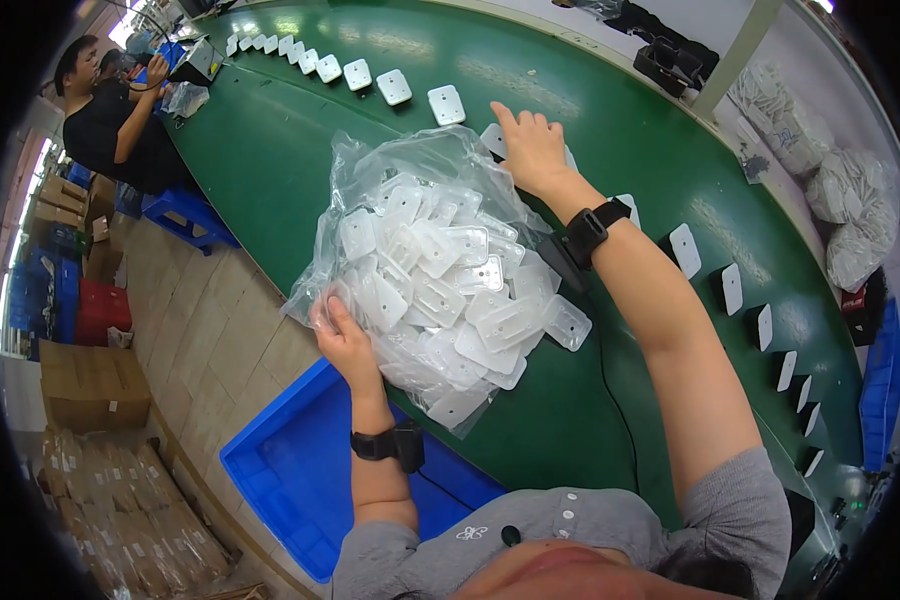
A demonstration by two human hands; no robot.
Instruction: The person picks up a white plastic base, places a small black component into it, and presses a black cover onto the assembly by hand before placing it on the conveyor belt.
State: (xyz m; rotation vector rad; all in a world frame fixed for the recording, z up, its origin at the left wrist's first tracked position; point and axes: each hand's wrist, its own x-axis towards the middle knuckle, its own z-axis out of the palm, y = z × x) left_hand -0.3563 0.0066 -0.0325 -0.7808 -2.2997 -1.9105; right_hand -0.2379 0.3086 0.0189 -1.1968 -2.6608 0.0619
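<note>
A clear plastic bag (355, 160) lies on the green table in front of me, filled with many loose translucent white rectangular plastic covers (435, 250). At its near left edge, my left hand (348, 345) is closed on the bag film, thumb on top and fingers partly behind the plastic. Beyond the bag, my right hand (535, 150) reaches over the row of white-topped black boxes (446, 104). Its fingers are spread, the leftmost one stretched out. A white-topped box (494, 141) shows beside it, partly hidden; whether the hand touches it I cannot tell.
The row of boxes curves along the green table (270, 160) from far left to near right (730, 288). A blue bin (290, 470) stands below the table's near edge. A dark cable (610, 390) crosses the table. Another person (120, 130) sits at the far left. Bagged items (850, 210) lie at right.
</note>
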